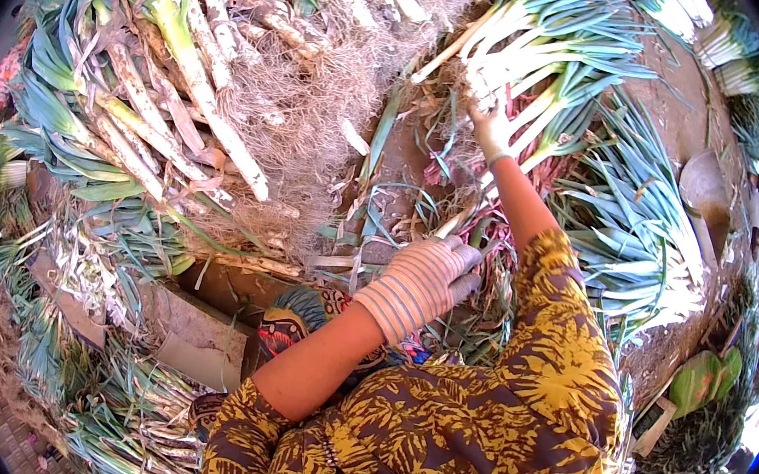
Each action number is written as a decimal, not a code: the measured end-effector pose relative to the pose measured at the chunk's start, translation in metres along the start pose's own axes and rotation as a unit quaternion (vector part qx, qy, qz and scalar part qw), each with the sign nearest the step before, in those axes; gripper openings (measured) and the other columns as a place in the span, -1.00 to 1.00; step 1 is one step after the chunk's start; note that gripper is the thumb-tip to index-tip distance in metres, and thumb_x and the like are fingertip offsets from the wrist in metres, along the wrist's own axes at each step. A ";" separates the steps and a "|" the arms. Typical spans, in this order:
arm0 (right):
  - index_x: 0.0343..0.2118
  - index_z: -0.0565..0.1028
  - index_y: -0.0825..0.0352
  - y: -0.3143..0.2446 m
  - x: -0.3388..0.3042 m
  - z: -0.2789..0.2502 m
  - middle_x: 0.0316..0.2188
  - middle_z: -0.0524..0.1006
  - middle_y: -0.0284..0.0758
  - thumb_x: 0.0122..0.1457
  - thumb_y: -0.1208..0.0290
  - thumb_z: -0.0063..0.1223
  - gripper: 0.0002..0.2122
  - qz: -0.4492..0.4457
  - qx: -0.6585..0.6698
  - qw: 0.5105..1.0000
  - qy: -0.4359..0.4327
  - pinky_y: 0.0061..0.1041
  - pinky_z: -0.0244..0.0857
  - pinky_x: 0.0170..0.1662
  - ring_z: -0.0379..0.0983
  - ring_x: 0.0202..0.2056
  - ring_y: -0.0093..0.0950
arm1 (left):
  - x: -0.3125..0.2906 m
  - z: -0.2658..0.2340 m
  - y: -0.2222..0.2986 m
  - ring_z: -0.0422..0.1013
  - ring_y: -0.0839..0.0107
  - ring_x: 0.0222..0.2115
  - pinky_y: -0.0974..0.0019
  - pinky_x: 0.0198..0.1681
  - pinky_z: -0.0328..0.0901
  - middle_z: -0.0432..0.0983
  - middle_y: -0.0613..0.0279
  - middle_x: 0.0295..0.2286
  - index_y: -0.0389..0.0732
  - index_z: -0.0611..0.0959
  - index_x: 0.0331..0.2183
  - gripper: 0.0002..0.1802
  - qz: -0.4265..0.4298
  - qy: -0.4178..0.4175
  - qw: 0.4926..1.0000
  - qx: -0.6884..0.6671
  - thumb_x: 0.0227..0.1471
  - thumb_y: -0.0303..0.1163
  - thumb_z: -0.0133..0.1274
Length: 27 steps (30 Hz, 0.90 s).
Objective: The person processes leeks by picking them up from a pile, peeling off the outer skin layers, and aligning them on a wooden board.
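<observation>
My left hand, in a pale glove with dark stripes and grey fingertips, is low in front of me with its fingers curled. A pale stalk shows just beyond it; what lies inside the fingers is hidden. Stretched far forward, my right hand is closed at the white root end of a leek. That leek rests against a fanned pile of trimmed leeks, white ends toward me and green leaves pointing away to the right. Some of the right fingers are covered by the stems.
Untrimmed leeks with dirty stems lie heaped at left, beside a mat of cut roots. Another leek bunch lies to the right, near a round metal pan. Reddish strips lie under the pile.
</observation>
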State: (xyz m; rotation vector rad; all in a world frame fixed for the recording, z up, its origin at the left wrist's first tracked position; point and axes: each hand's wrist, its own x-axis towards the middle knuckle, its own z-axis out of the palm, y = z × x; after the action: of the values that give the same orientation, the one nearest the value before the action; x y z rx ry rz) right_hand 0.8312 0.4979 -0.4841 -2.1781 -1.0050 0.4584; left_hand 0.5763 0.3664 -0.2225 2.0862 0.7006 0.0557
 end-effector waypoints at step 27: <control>0.34 0.09 0.06 0.019 -0.011 -0.032 -0.06 0.43 0.11 -0.07 0.38 0.09 -0.19 0.214 0.004 0.975 -0.061 -0.12 0.34 0.05 0.44 -0.05 0.04 | -0.005 -0.026 -0.018 0.50 0.05 -0.34 0.14 -0.22 0.38 0.57 0.03 -0.35 -0.23 0.63 -0.20 -0.69 -0.075 0.081 0.993 -0.043 0.06 -0.24 0.15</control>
State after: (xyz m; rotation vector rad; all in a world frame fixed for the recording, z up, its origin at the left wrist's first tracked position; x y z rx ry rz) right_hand 0.8525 0.4663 -0.4749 -2.3845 -0.5859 0.8013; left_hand 0.5566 0.3910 -0.2201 1.9562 0.9346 0.1708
